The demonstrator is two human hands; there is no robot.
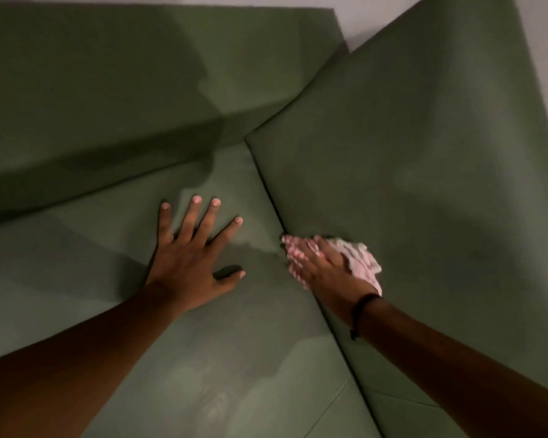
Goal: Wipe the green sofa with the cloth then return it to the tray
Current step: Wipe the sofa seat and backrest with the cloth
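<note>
The green sofa [408, 153] fills the view: a seat cushion at bottom left, a backrest panel on the right, an armrest at upper left. My left hand [190, 257] lies flat on the seat, fingers spread, holding nothing. My right hand [320, 267] presses a pink-and-white cloth [363, 262] against the lower edge of the backrest, right beside the seam with the seat. The cloth bunches out past my fingers on the right. The hand is motion-blurred. No tray is in view.
A pale wall [377, 23] shows above the sofa at the top. A dark seam [272, 203] runs between seat and backrest. A black band sits on my right wrist [361, 311].
</note>
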